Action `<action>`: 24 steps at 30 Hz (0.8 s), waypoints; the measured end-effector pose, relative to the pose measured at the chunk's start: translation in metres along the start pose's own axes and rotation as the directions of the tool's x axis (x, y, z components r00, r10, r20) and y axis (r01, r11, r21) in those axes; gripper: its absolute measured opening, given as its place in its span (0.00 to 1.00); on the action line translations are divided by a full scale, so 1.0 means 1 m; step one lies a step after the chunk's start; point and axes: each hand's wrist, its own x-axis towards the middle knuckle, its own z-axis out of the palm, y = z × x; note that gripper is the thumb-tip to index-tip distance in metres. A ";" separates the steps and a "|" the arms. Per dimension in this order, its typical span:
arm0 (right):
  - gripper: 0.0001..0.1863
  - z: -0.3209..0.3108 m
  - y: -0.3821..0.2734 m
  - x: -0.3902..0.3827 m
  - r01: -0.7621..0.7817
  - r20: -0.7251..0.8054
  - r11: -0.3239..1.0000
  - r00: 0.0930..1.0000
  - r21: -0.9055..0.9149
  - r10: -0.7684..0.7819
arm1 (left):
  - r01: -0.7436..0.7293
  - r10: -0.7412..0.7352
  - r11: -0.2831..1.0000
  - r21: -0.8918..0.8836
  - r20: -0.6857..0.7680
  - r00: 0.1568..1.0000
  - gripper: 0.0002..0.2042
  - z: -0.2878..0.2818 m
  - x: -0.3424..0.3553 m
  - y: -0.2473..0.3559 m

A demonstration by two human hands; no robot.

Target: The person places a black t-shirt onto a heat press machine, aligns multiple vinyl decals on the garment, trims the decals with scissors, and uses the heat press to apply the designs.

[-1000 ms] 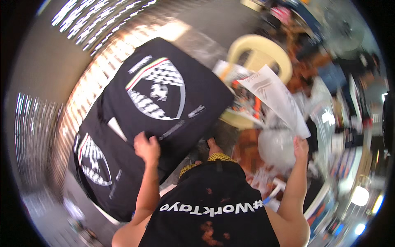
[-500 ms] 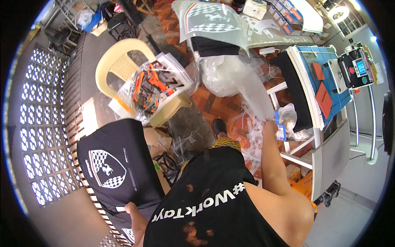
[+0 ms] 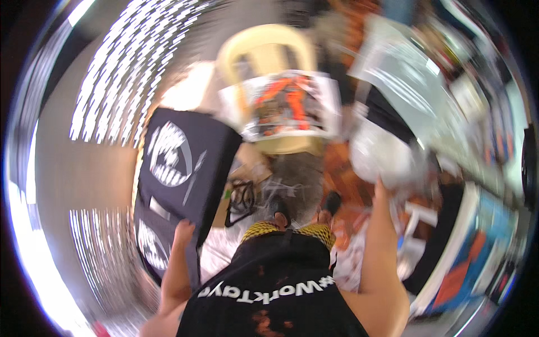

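- the left hand [image 3: 184,230] is at the lower edge of a black printed piece [image 3: 210,147], on the person's left; its grip looks loosely curled, but blur hides the fingers, so i cannot tell how far open it is or whether it has hold of the cloth.
- the black printed piece bears a pale shield with a chequered pattern, smeared by motion.
- a second black piece [image 3: 151,245] with a similar shield lies just below it, and a small white strip [image 3: 159,208] shows between the two.
- the right hand [image 3: 381,194] is on the other side, at the lower edge of some cloudy translucent plastic [image 3: 379,153]; i cannot tell whether its grip is open or closed on the plastic.
- ahead, between the hands, stands a cream plastic chair [image 3: 265,35], bearing a sheet with an orange and black print [image 3: 292,106].
- a dark coil [image 3: 241,202] lies near the black printed piece.
- at the right is a blue-topped stand [image 3: 495,222] with reddish pieces [image 3: 461,275] on it.
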 end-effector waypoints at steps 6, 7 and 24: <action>0.34 0.000 0.010 -0.121 0.223 0.361 0.890 0.930 -0.397 -0.072 | 0.243 -0.636 0.252 -0.936 0.029 0.772 0.18 0.045 0.009 -0.031; 0.32 -0.001 0.015 -0.146 0.260 0.335 0.867 0.935 -0.425 -0.116 | 0.195 -0.680 0.202 -0.960 0.006 0.734 0.18 0.052 0.027 -0.051; 0.21 0.155 -0.291 -0.334 0.267 0.615 0.963 0.758 0.013 -0.219 | -0.472 -0.486 0.386 -0.793 -0.609 0.627 0.13 -0.132 0.176 -0.185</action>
